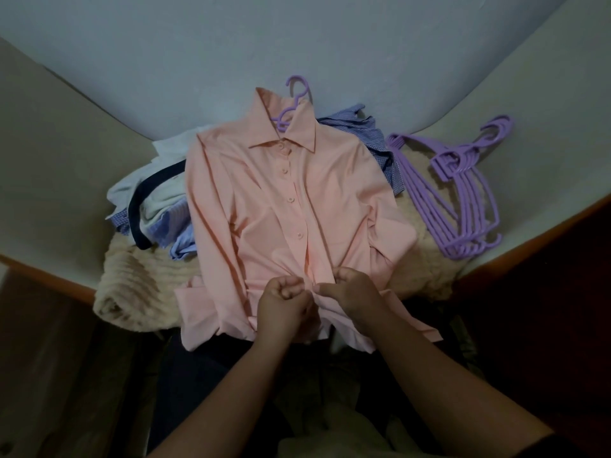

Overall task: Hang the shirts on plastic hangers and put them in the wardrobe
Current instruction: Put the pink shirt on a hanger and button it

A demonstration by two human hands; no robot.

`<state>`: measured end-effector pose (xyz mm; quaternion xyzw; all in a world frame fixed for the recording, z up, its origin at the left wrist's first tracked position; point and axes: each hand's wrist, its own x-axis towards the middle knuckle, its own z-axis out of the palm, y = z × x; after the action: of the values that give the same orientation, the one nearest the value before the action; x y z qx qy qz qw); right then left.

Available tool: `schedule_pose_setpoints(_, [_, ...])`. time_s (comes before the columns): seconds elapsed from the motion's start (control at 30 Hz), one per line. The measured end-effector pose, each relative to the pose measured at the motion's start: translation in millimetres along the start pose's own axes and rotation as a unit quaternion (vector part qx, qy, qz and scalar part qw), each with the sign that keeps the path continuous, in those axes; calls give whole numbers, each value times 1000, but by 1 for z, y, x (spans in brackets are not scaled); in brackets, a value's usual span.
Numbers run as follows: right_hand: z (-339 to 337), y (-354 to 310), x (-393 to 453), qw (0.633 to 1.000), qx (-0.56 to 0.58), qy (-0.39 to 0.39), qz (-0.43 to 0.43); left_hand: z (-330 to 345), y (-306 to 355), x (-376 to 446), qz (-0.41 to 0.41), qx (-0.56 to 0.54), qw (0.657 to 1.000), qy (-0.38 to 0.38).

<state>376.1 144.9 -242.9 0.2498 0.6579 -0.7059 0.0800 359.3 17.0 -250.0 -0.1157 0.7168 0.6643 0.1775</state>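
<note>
Your left hand (286, 300) and right hand (352, 289) both pinch the front edges of the pink shirt (281, 206), which lies flat with a purple hanger (292, 102) inside its collar. Tug too hard and the hanger may slip out.

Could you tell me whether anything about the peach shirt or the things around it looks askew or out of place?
Nothing is damaged. The peach shirt lies slightly skewed on its purple hanger, with its lower front bunched where both hands pinch it.
</note>
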Motion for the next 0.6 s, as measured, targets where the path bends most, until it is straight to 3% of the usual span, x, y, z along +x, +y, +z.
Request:
schedule_pose_setpoints(0.2, [1,1,0,1000,28,8,7,0,1,2,-14,-32,999,-17])
schedule_pose_setpoints(0.6, [0,-3,8,997,-61,53,-20,-1,5,4,-9,-2,1000,-6])
